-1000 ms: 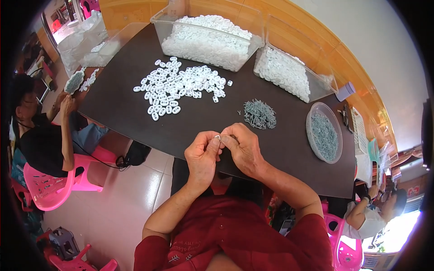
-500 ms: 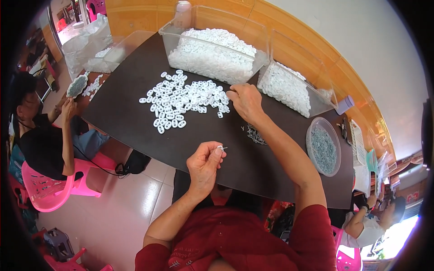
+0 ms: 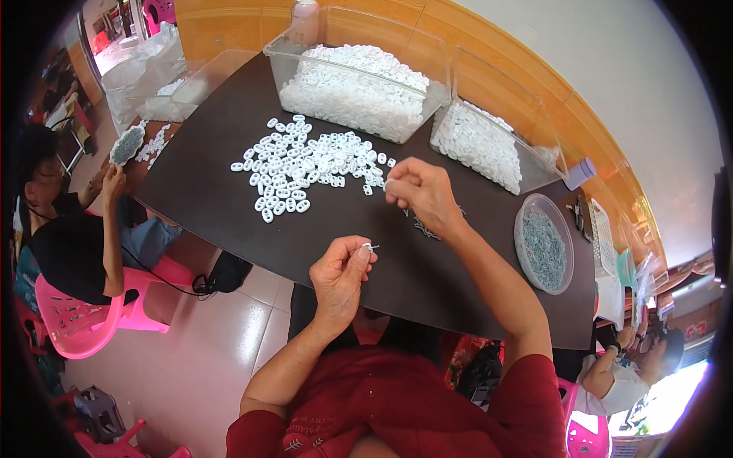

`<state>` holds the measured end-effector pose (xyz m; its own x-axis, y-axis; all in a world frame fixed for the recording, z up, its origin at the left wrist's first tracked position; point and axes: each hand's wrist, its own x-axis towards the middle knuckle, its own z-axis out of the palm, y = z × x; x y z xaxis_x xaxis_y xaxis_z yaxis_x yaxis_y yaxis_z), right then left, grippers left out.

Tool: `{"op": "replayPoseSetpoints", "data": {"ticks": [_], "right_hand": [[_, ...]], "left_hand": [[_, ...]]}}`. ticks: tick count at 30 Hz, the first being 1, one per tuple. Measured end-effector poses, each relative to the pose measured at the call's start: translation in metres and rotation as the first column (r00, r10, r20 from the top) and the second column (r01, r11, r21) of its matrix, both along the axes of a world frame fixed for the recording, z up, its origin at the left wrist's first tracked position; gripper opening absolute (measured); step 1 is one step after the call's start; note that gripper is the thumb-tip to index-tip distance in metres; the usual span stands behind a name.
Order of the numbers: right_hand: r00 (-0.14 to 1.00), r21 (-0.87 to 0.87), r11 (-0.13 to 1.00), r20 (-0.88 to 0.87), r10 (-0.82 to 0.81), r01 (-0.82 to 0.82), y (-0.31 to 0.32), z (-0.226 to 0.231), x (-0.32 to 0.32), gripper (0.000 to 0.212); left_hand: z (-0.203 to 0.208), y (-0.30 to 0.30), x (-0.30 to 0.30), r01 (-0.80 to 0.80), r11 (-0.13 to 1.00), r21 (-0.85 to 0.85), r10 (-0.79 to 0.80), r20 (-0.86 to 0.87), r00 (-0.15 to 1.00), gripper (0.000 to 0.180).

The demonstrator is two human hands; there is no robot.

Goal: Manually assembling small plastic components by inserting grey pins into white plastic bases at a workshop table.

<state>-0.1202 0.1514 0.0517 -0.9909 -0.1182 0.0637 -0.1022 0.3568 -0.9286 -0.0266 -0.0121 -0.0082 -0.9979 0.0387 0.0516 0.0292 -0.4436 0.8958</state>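
My left hand (image 3: 337,276) is closed near the table's front edge. Between its thumb and fingers is a small white plastic piece (image 3: 366,246) with a thin grey screw (image 3: 374,246) sticking out to the right. My right hand (image 3: 426,197) is raised over the table, pinching another small white plastic piece (image 3: 389,185) at its fingertips. Just left of it spreads a loose pile of white oval two-holed plastic pieces (image 3: 290,172). A little heap of grey screws (image 3: 424,228) lies partly hidden under my right hand.
Two clear bins (image 3: 359,126) (image 3: 477,145) of white pieces stand along the back. A round bowl (image 3: 544,244) of screws sits at right, near a purple cup (image 3: 580,174). Co-workers sit left (image 3: 76,221) and far right (image 3: 618,374). The dark table (image 3: 229,214) ends before my lap.
My right hand has drawn back from the right side of the white pile toward me, now carrying a white piece. My left hand keeps its grip, nearly still.
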Motion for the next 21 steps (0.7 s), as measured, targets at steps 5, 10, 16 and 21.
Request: {"op": "replayPoseSetpoints", "data": {"ticks": [5, 10, 16, 21], "right_hand": [[0.988, -0.136, 0.987, 0.114, 0.1, -0.084, 0.01, -0.003, 0.044, 0.015], [0.971, -0.256, 0.967, 0.226, 0.075, -0.015, 0.01, -0.004, 0.067, 0.017], [0.983, -0.345, 0.938, 0.159, 0.088, -0.028, 0.004, -0.011, 0.087, 0.02], [0.99, -0.366, 0.931, 0.136, 0.038, 0.015, 0.002, -0.009, 0.099, 0.017]], "left_hand": [[0.003, -0.002, -0.001, 0.016, 0.999, 0.04, -0.016, 0.002, 1.0, 0.014], [0.008, -0.003, 0.001, 0.015, 0.994, 0.104, -0.019, 0.03, 0.999, 0.012], [0.02, 0.005, 0.01, 0.01, 0.994, 0.11, -0.014, 0.035, 0.999, 0.012], [0.018, 0.005, 0.019, 0.026, 0.994, 0.106, -0.034, 0.074, 0.997, 0.013]]}}
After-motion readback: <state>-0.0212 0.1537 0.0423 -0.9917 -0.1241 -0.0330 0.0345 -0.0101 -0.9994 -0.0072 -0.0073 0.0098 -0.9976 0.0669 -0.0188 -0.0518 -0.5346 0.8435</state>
